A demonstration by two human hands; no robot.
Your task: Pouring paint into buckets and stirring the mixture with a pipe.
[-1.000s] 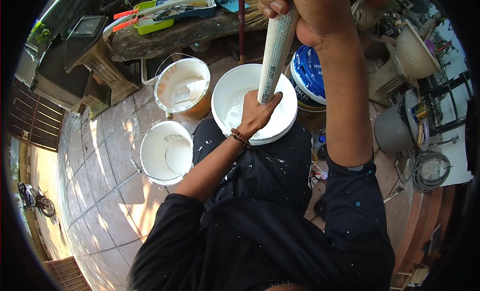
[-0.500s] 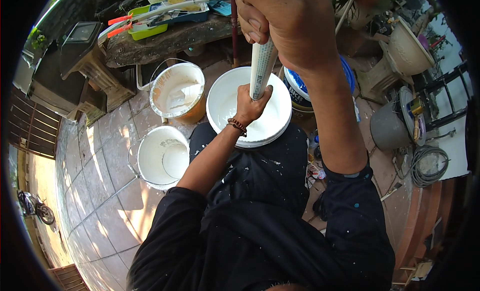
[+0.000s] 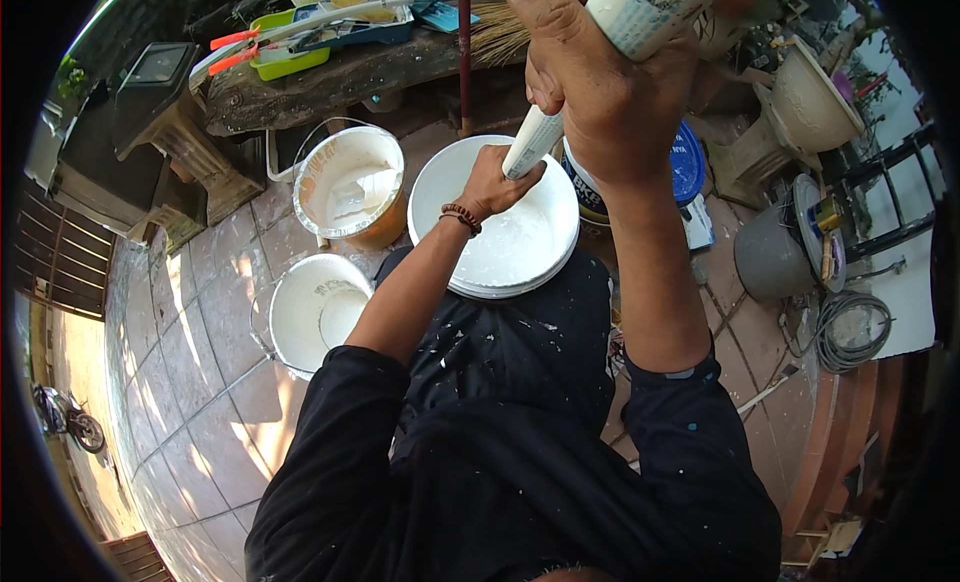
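Both hands are clamped around the white pole [image 3: 536,142], the left hand [image 3: 490,185] low over the white bucket [image 3: 428,197] and the right hand [image 3: 618,107] higher and to the right; the pole's lower end is hidden. A firm lower grip, with the right hand guiding the slant, should keep the white liquid [image 3: 500,254] from splashing. Bluish printing [image 3: 655,10] runs along the pole, and pale lettering [image 3: 588,194] marks the blue-lidded tub [image 3: 688,172] just right of the bucket.

White plastic pipe [image 3: 533,142] slanting up to the right over an upright, round white bucket [image 3: 425,192] holding white paint [image 3: 505,250].
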